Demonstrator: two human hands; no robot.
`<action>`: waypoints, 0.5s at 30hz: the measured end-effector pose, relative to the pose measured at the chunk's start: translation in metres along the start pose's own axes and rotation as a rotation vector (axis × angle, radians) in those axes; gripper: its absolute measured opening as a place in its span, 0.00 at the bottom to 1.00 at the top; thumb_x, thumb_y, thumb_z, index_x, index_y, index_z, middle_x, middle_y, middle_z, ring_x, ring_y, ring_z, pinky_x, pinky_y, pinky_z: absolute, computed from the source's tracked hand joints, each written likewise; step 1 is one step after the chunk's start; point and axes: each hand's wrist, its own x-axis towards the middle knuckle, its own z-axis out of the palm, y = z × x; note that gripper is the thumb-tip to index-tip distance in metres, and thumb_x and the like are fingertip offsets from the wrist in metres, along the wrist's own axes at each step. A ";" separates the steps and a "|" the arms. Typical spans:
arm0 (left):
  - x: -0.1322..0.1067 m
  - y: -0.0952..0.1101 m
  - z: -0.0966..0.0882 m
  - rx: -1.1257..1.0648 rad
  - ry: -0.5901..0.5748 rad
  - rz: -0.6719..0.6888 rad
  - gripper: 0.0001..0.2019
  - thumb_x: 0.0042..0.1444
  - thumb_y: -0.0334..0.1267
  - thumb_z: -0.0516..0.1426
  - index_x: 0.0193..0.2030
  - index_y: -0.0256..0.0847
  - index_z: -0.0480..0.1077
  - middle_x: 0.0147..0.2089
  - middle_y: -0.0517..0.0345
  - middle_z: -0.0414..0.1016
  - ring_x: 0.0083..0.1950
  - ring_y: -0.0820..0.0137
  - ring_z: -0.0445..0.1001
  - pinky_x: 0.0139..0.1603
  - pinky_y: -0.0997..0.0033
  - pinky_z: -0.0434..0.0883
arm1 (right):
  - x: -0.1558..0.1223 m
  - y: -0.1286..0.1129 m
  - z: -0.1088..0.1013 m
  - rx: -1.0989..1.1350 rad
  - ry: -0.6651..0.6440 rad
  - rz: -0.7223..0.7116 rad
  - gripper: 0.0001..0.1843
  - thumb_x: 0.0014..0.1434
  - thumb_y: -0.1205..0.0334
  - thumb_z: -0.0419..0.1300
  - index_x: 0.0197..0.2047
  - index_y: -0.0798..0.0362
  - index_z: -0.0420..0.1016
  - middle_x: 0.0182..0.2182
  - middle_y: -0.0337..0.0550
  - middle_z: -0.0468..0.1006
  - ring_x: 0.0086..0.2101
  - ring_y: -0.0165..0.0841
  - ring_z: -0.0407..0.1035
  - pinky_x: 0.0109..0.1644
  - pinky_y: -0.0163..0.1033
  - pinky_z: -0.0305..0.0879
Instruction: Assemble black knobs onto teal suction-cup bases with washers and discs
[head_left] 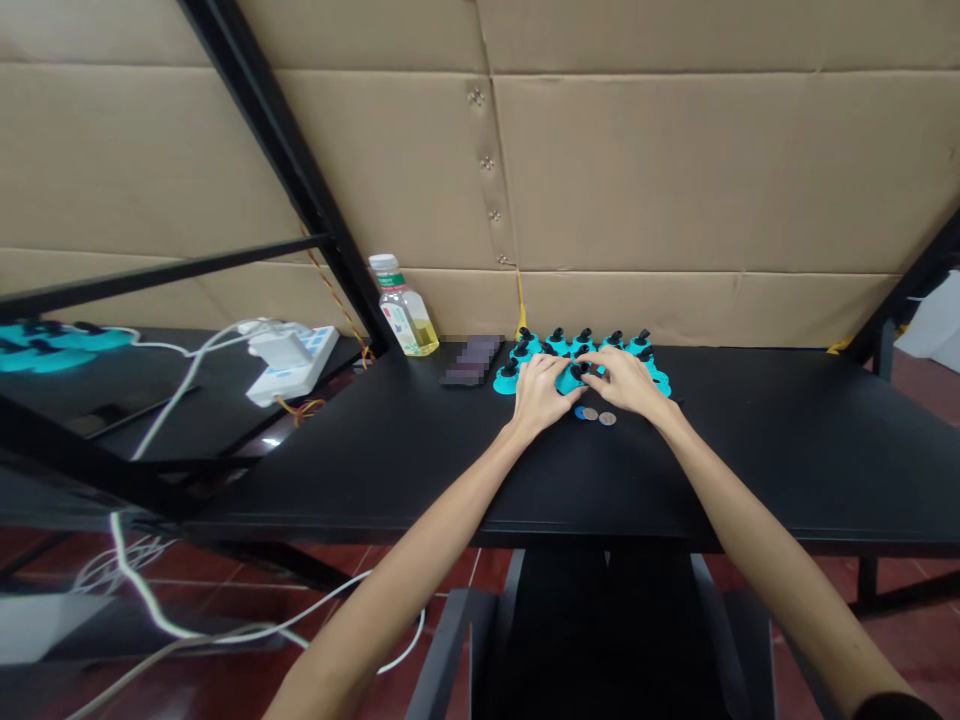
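Teal plastic pieces (585, 345) with black knobs stand in a tight cluster to the right of the plastic bottle (401, 310) of yellow liquid, along the back of the black table (750, 460). Packed this close, they look gathered there to stay within easy reach of both hands.

One teal piece (570, 378) sits at the front of the cluster, between the hands. The left hand (541, 392) lies palm down with its fingers loosely spread, reaching toward that piece and resting near the neighbouring ones. The right hand (622, 380) is arched over from the other side, its fingertips (589, 368) at the piece's black knob. Both hands seem to be working on this one piece, though the fingers hide too much to tell whether either has a firm hold.

Two coins (598, 416) and a small blue disc (580, 412) lie further right of the bottle, just in front of the hands. A blurred flat dark object (471, 360) lies just right of the bottle. Left of the bottle, a white power strip (292, 362) gathers white cables (180, 400), apparently kept well away from the work. Cardboard sheets (675, 170) stand behind the bottle.
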 end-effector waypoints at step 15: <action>0.000 0.004 -0.003 -0.012 -0.011 0.022 0.18 0.53 0.45 0.63 0.49 0.42 0.74 0.48 0.52 0.78 0.52 0.56 0.71 0.50 0.55 0.66 | 0.003 0.005 0.000 0.094 0.005 0.053 0.12 0.62 0.58 0.56 0.45 0.50 0.78 0.38 0.44 0.79 0.31 0.32 0.69 0.38 0.38 0.62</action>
